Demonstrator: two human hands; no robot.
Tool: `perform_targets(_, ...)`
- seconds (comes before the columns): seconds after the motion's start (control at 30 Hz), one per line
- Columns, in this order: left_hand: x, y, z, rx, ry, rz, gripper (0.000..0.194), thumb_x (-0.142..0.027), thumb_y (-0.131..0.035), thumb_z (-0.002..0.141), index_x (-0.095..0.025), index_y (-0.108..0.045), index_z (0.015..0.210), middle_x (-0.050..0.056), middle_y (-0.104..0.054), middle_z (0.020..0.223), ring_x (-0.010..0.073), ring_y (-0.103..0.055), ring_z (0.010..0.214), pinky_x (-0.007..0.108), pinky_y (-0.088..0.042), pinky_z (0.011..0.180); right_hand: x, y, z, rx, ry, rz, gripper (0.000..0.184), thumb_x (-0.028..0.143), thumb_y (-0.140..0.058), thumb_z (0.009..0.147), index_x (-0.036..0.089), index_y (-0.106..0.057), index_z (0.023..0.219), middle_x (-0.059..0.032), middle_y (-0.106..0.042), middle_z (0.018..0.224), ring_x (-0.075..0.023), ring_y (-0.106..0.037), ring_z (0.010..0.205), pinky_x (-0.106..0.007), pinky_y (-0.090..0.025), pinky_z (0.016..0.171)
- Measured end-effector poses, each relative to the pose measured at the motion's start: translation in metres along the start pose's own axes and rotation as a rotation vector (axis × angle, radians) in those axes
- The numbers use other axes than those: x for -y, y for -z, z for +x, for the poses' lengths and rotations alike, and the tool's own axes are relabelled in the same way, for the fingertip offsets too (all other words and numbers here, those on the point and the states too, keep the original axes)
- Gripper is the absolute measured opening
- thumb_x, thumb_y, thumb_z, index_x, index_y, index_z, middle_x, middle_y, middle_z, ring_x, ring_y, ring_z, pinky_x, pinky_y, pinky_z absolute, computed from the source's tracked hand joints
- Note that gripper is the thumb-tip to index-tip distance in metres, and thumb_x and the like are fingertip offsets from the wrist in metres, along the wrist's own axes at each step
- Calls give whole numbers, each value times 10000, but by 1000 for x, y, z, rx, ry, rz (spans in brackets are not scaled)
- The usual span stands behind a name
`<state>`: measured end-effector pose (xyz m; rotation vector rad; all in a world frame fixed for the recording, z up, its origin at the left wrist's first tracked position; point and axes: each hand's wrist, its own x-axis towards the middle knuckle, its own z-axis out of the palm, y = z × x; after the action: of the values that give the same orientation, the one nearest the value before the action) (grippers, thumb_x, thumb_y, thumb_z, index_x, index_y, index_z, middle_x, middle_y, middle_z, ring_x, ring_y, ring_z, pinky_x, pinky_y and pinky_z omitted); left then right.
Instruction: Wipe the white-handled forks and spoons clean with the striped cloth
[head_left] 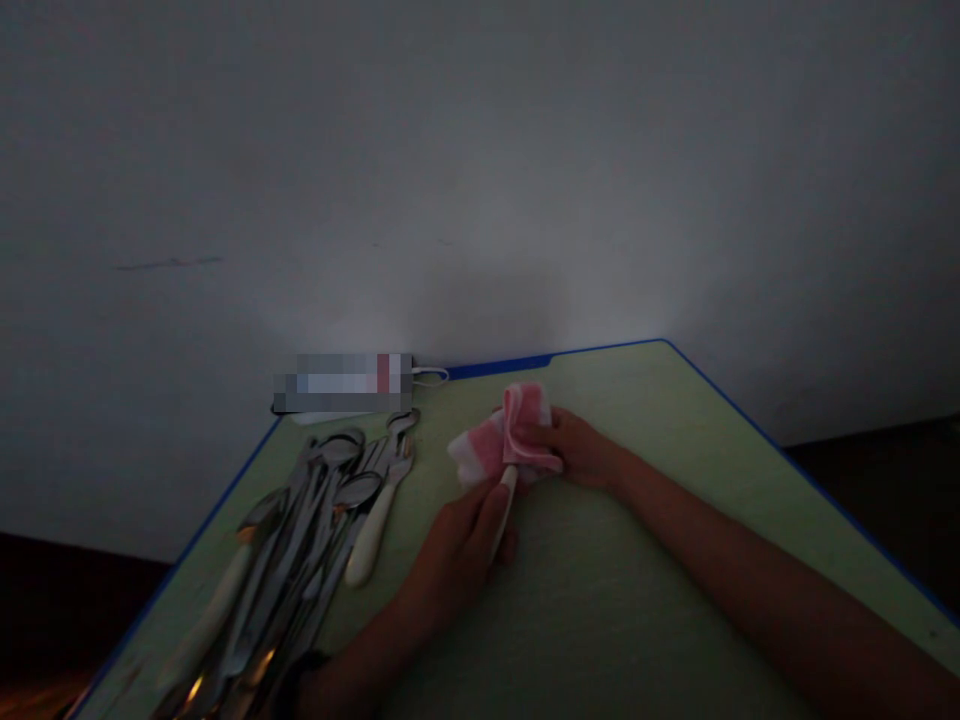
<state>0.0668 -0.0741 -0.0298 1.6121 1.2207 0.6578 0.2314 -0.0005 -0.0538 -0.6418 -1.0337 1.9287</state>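
Observation:
My left hand (465, 545) grips the white handle of a piece of cutlery (506, 505) whose upper end is wrapped in a pink and white cloth (506, 435). My right hand (581, 450) is closed on that cloth, bunched around the hidden end of the utensil. Both hands rest low over the green table (675, 480) with a blue rim. What kind of utensil it is cannot be told.
A pile of several spoons and other cutlery (315, 540), some with white handles, lies at the left of the table. A blurred flat object (345, 383) sits at the far edge against the grey wall. The scene is dim.

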Motion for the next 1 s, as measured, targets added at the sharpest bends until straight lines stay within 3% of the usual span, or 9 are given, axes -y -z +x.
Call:
perform_targets(0.23,4,-1,2,16,-8,-32,336,-427,-318,908,-187,-510,772,-56,-459,495,110,-411,440,213,-317,457,-2,-1,1,-26,67,-235,250,312,-690,648,128,-618,801,-11,-636,713,-105,-560,623,-236,-428,626)
perform_targets(0.37,7,2,2,35,-43,-105,308,-406,-350,904,-179,-521,786,-54,-446,533,106,-400,487,207,-317,484,-4,-2,1,-123,122,-348,285,368,-672,668,123,-620,803,-18,-635,731,-111,-550,631,-242,-419,630)
perform_targets(0.5,10,3,0,11,-75,-202,253,-386,-420,880,-171,-553,875,-22,-488,691,119,-436,627,208,-352,572,-10,-5,0,-247,174,-275,298,426,-629,707,135,-601,766,-6,-623,675,-107,-529,570,-233,-405,567)
perform_targets(0.63,12,1,1,-76,-65,-264,290,-409,-400,884,-169,-552,941,-25,-453,675,118,-411,608,211,-341,547,-10,-8,3,-381,152,-29,304,452,-620,707,156,-606,776,-3,-626,629,-116,-527,516,-237,-413,524)
perform_targets(0.73,9,2,4,-122,-59,-257,309,-411,-370,896,-175,-522,1025,-40,-424,640,109,-377,555,211,-320,511,-2,-9,6,-305,106,199,305,440,-544,762,158,-619,852,-20,-643,649,-131,-550,514,-255,-434,526)
perform_targets(0.87,6,3,3,-152,-52,-307,301,-380,-401,884,-175,-467,1094,-51,-420,640,100,-380,543,201,-332,510,8,-9,6,-123,62,374,403,421,-388,818,140,-591,1023,-72,-677,800,-189,-623,694,-330,-475,658)
perform_targets(1.0,8,2,1,-108,-17,-429,341,-332,-376,886,-222,-330,1206,-75,-401,618,84,-366,477,178,-306,450,8,-6,5,-113,58,450,368,348,-361,805,148,-596,1007,-81,-684,835,-208,-633,775,-369,-476,719)
